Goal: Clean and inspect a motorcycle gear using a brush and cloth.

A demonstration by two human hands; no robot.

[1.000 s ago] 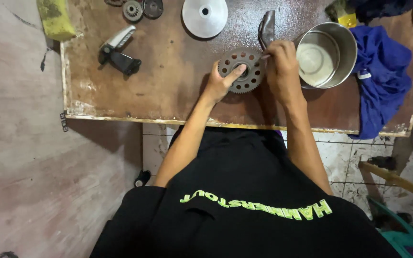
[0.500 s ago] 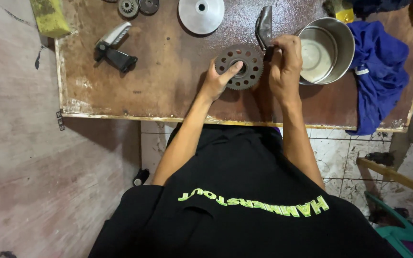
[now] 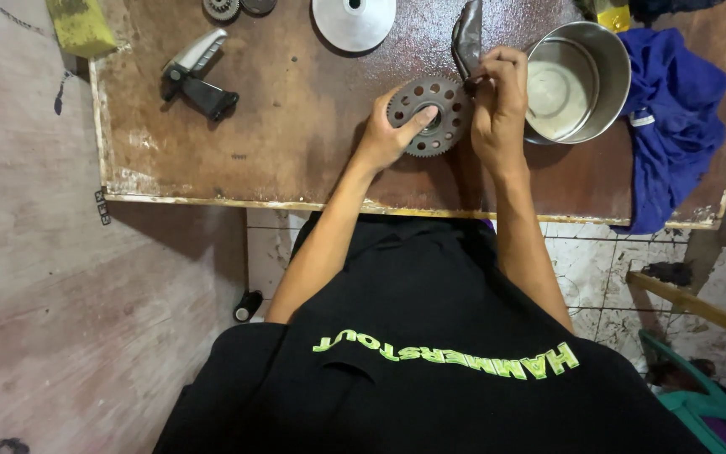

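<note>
Gear pinned flat on the worktop (image 3: 296, 160), both hands on it.

Going left to right: black-and-silver lever part (image 3: 197, 74) lies well apart at the left, then the left hand (image 3: 390, 134) presses the toothed gear (image 3: 430, 115) down, fingers spread on its face and hub, nothing clenched. The right hand (image 3: 497, 101) pinches a dark tool (image 3: 466, 42) at the gear's upper right rim (the tip is hidden, so I can't tell where it bites). Best kept steady with firm downward pressure. The steel pot (image 3: 598, 50) sits just beside the right hand, little room there; the blue cloth (image 3: 674, 126) drapes the right edge. Open surface lies left.
</note>
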